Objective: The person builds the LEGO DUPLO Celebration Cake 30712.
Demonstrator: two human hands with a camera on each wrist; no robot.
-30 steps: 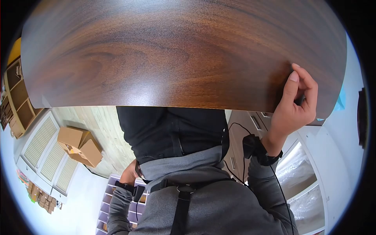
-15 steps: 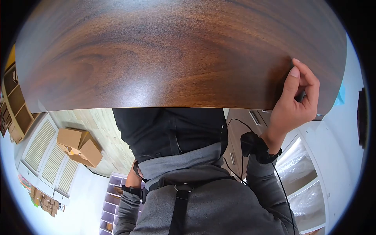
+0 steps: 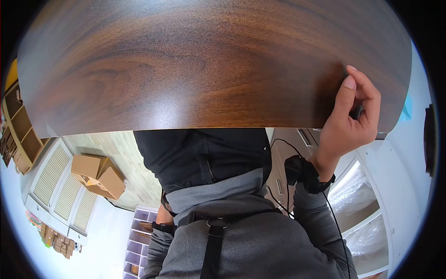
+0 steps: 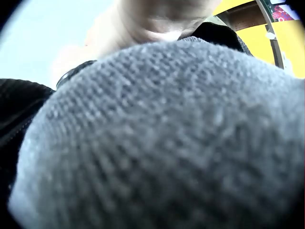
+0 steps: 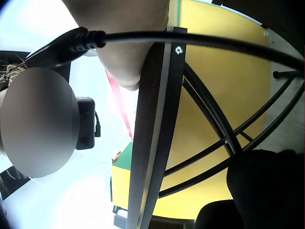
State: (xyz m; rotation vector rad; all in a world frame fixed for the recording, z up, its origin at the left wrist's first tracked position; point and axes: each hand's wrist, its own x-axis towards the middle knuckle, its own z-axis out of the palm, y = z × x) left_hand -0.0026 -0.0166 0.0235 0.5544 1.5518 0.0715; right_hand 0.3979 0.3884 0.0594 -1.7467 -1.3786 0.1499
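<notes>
The empty right hand rests, half-curled, on a glossy woodgrain tabletop; whether the left hand grips, I can't tell.

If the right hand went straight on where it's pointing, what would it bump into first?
Probably nothing: only wooden tabletop shows ahead of the right hand, though whether its fingertips touch that surface is unclear.

I see an open box on the pale floor, slatted panels near it, a cubby rack lower down, a shelf far left, and clear plastic at right.
</notes>
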